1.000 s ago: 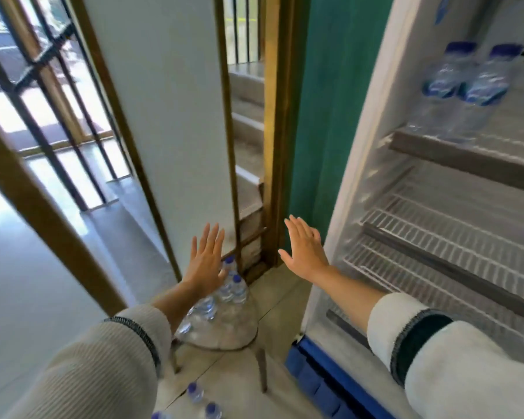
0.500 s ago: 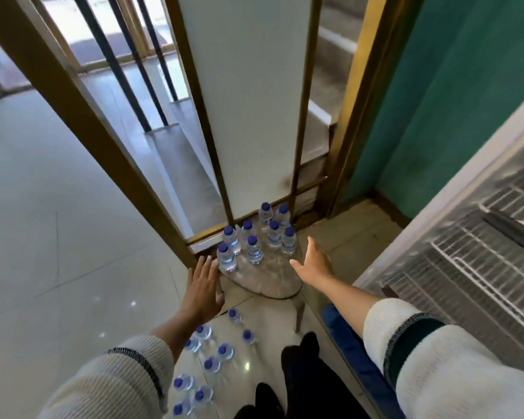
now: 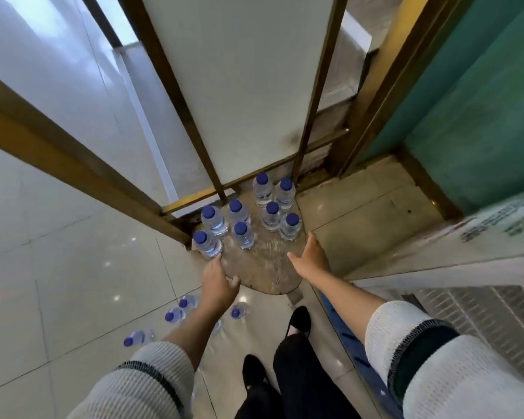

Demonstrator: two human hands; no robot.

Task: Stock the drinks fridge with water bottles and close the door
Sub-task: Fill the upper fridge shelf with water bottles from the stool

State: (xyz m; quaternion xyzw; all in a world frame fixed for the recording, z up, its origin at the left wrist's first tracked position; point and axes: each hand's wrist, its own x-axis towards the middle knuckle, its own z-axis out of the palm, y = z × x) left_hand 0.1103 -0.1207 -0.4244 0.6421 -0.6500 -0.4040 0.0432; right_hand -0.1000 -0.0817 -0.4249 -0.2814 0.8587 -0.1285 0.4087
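Several clear water bottles with blue caps stand upright on a small round stool below me. My left hand hovers open at the stool's near left edge, fingertips close to the nearest bottle. My right hand is open at the stool's right edge, just below another bottle. Neither hand holds anything. More bottles lie on the floor under my left forearm. The open fridge shows at the right, with wire shelves and a blue base.
A brass-framed partition with a white panel stands right behind the stool. A teal wall is at the right. My dark trouser legs and shoes are on the tiled floor beside the fridge base.
My view has tipped down from the fridge shelves to the stool. Both open hands have dropped toward the bottles on the stool.
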